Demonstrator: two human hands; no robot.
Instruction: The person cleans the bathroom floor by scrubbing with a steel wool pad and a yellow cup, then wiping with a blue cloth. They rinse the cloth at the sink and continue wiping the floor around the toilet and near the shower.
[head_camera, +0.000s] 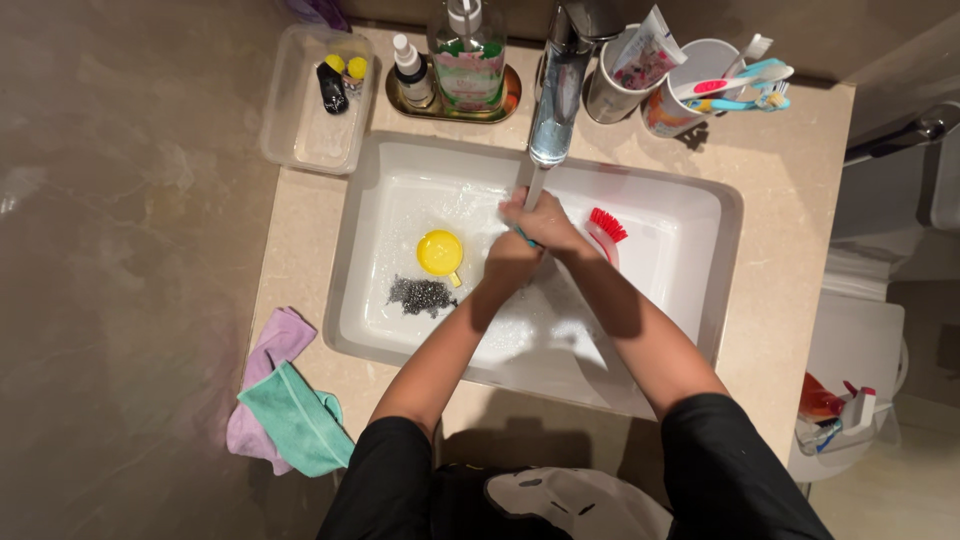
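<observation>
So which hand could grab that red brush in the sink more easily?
Probably the right hand: the red brush lies just beside it, while the left hand sits farther off, nearer the yellow cup.

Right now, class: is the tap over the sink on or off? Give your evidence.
On. A stream of water falls from the tap onto both hands, left hand and right hand, in the white sink.

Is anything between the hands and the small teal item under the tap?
Nothing visible: both the left hand and right hand already close around the teal item, directly below the faucet.
</observation>
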